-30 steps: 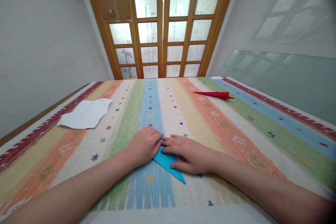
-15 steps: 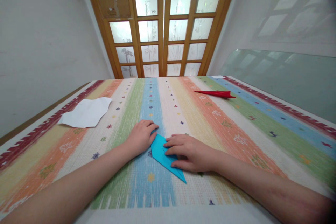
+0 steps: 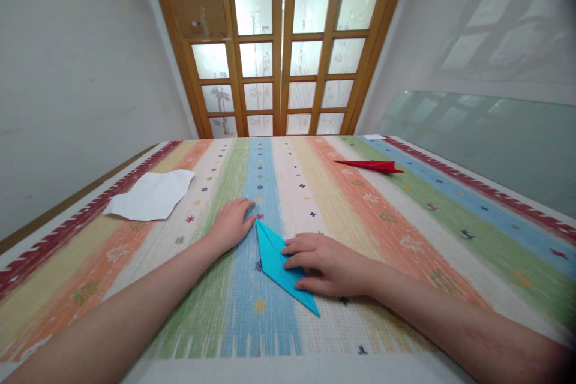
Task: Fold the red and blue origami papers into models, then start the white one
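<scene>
A folded sheet of blue paper (image 3: 274, 261), long and pointed at both ends, lies flat on the striped tablecloth. My right hand (image 3: 321, 264) rests on its right side, fingers stretched over the paper and slightly apart. Close by the far tip of the paper is my left hand (image 3: 233, 222), its fingers extended and parted, with nothing between them. Whether the left thumb touches that tip I cannot tell. The part of the paper beneath my right fingers is hidden.
A white piece of paper with uneven edges (image 3: 153, 195) lies at the left. Toward the far right is a narrow folded red paper shape (image 3: 371, 165). The tablecloth (image 3: 216, 318) covers the table. Beyond stand wooden doors with glass panes (image 3: 282, 72).
My left hand has moved off the blue paper, a little left and away from me, uncovering its far tip. My right hand stays on the paper.
</scene>
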Motion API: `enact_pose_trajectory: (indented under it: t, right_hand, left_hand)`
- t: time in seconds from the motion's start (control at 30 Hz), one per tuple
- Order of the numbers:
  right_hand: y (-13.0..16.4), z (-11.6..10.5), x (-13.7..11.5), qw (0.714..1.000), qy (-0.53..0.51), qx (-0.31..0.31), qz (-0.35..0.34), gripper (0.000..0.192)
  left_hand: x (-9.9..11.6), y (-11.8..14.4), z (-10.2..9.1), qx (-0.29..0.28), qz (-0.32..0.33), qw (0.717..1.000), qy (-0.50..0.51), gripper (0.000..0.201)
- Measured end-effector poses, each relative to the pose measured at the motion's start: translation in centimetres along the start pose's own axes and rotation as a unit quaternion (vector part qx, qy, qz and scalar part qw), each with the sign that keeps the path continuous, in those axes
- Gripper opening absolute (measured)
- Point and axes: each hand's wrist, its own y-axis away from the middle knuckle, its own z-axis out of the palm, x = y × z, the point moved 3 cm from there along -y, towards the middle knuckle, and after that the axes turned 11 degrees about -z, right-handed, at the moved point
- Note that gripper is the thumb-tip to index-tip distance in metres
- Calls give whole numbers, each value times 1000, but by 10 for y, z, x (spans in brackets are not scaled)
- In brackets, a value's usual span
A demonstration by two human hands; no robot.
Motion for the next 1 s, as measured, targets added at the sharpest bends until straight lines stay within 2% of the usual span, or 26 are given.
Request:
enact_pose_trajectory:
  t: [0.13, 0.23, 0.3, 0.37, 0.47, 0.57, 0.7, 0.87, 1.0]
  right_hand:
    - [-1, -2, -2, 1000, 1, -2, -2, 34]
    - [-1, -3, -3, 1000, 3, -1, -1, 33]
    - [-1, -2, -3, 1000, 5, 1, -1, 33]
    - [-1, -1, -2, 1000, 9, 3, -4, 33]
    - [-1, 1, -1, 1000, 23, 13, -14, 31]
    - [0, 1, -1, 998, 48, 32, -21, 26]
    - [4, -3, 3, 993, 88, 80, -1, 22]
    - [11, -9, 13, 973, 129, 173, 76, 23]
    - [13, -14, 18, 955, 152, 231, 106, 18]
  left_hand:
    - [5, 2, -10, 72, 8, 996, 43, 28]
    - [18, 9, -20, 114, 73, 988, 78, 29]
    - [31, 17, -22, 92, 153, 981, 76, 26]
    - [43, 25, -20, 44, 237, 969, 58, 21]
    - [54, 35, -14, -35, 317, 947, 32, 17]
    - [58, 37, -11, -92, 322, 942, 24, 18]
    - [57, 35, -12, -122, 296, 947, 27, 18]
    - [56, 35, -13, -111, 285, 952, -2, 24]
    - [60, 38, -13, -90, 253, 961, -64, 27]
